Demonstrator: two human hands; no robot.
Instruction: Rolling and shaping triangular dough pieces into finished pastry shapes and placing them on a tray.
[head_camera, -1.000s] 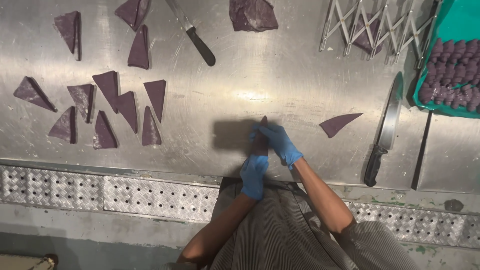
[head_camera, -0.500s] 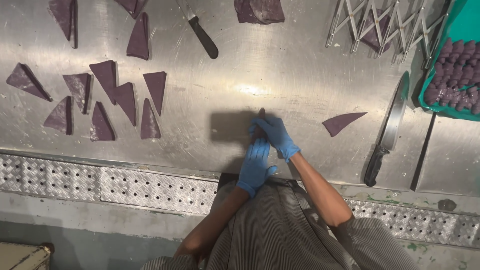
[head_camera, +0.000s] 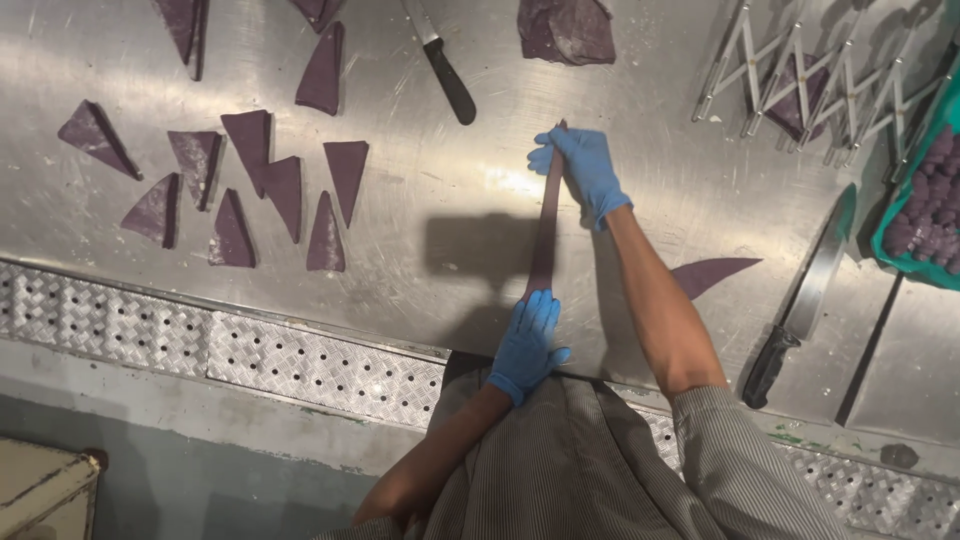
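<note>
A long narrow strip of purple dough (head_camera: 546, 220) is stretched out over the steel worktop (head_camera: 450, 220). My right hand (head_camera: 580, 165), in a blue glove, holds its far end. Gloved in blue too, my left hand (head_camera: 528, 345) pins the near end close to the table's front edge. Several purple dough triangles (head_camera: 270, 185) lie to the left of the strip, and one more triangle (head_camera: 715, 272) lies beside my right forearm.
A black-handled knife (head_camera: 445, 65) and a lump of purple dough (head_camera: 565, 30) lie at the back. An expandable wheel cutter (head_camera: 810, 80) rests at the back right. A large knife (head_camera: 800, 300) and a teal tray (head_camera: 925, 200) of purple pieces lie at the right.
The dough was a small piece between both hands near the table's front. My right hand has moved away from me, drawing it out into a long strip, while my left hand stays near the edge.
</note>
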